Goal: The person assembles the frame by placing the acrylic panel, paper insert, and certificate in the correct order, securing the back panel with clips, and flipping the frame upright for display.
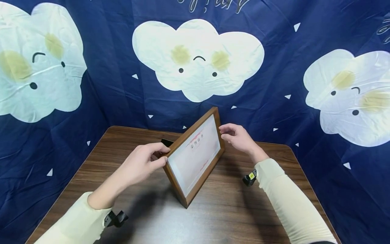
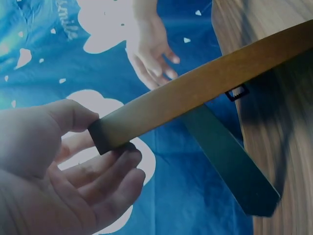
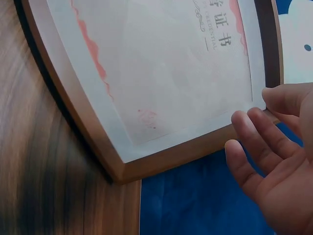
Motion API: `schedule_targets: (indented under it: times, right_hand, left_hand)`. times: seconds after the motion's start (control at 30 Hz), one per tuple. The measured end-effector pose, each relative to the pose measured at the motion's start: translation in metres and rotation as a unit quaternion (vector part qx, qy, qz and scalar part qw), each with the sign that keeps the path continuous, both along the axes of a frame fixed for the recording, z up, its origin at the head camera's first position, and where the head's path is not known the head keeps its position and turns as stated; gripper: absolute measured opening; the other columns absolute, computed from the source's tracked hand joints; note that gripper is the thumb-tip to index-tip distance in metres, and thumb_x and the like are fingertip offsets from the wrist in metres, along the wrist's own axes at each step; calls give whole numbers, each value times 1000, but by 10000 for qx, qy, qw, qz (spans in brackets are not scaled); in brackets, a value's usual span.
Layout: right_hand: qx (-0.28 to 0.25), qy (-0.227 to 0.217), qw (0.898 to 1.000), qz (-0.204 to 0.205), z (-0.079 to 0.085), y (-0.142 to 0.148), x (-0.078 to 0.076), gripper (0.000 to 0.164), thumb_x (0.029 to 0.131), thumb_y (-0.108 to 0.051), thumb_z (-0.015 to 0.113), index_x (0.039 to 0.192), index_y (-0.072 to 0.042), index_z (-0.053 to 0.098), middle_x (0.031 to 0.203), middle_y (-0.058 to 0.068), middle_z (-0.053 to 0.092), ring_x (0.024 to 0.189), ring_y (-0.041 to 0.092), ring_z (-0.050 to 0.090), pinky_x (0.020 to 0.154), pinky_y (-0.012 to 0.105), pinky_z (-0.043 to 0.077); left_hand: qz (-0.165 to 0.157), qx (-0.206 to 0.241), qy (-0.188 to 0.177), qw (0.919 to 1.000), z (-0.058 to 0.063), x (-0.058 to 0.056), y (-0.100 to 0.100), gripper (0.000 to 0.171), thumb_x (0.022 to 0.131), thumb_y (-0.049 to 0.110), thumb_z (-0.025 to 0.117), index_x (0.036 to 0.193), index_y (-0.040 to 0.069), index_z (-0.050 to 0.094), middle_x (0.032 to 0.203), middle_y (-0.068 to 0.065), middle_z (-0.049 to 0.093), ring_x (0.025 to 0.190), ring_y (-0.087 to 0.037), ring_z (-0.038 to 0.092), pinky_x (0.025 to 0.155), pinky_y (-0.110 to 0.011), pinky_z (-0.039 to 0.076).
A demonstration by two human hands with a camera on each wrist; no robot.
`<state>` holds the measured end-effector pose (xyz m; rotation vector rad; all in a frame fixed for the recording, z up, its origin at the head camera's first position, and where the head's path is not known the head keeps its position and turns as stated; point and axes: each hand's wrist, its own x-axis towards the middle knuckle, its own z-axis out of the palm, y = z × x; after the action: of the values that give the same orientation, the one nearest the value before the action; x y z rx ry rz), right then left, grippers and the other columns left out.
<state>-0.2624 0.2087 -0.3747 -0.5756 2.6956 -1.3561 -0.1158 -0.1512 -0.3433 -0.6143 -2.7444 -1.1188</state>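
Observation:
A brown wooden picture frame (image 1: 220, 135) with a white and pink certificate (image 1: 196, 152) inside stands tilted on the wooden table, turned at an angle. My left hand (image 1: 144, 162) pinches its upper left corner between thumb and fingers. In the left wrist view that hand (image 2: 83, 161) grips the corner from both sides, and a dark green stand leg (image 2: 230, 159) sticks out behind the frame. Beside the right edge is my right hand (image 1: 239, 137), its fingers loosely bent. In the right wrist view the fingertips of this hand (image 3: 279, 147) are right at the frame's corner.
The brown wood-grain table (image 1: 122, 142) reaches back to a dark blue cloth (image 1: 115, 98) printed with white clouds. This cloth hangs behind and on both sides. Black camera mounts (image 1: 115, 218) sit at both wrists.

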Motion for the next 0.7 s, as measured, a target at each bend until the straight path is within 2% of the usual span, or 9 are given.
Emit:
schedule_targets:
  times: [0.1,0.23,0.5,0.7]
  right_hand:
    - [43,1,9999,-98,1,6,-3,38,101,-11,63,138,-8,61,133,18,63,106,32,66,80,37,57]
    - [93,158,9994,-285,3,16,-6,43,101,-11,62,144,-6,55,140,19,58,115,33,64,88,43,57]
    - [-55,426,9945,-958,6,37,-14,51,104,-17,60,152,-8,45,149,18,48,135,37,52,102,54,50]
    - [-217,311,9964,-755,8,51,-15,49,107,-17,54,154,-6,44,152,20,48,137,39,51,110,55,46]
  left_hand:
    - [-68,83,-114,9999,-3,-8,-4,23,94,11,66,115,15,74,100,3,74,83,-9,66,71,-27,56]
    - [-226,155,-155,9995,-5,-18,-9,25,96,11,65,119,16,73,106,1,74,87,-11,66,74,-28,56]
    - [-439,239,-283,9984,-12,-42,-21,29,101,13,60,127,20,70,126,0,71,98,-16,65,81,-32,55]
    - [-639,278,-348,9970,-16,-60,-26,29,104,15,56,131,16,68,128,-3,69,97,-19,62,82,-33,53]
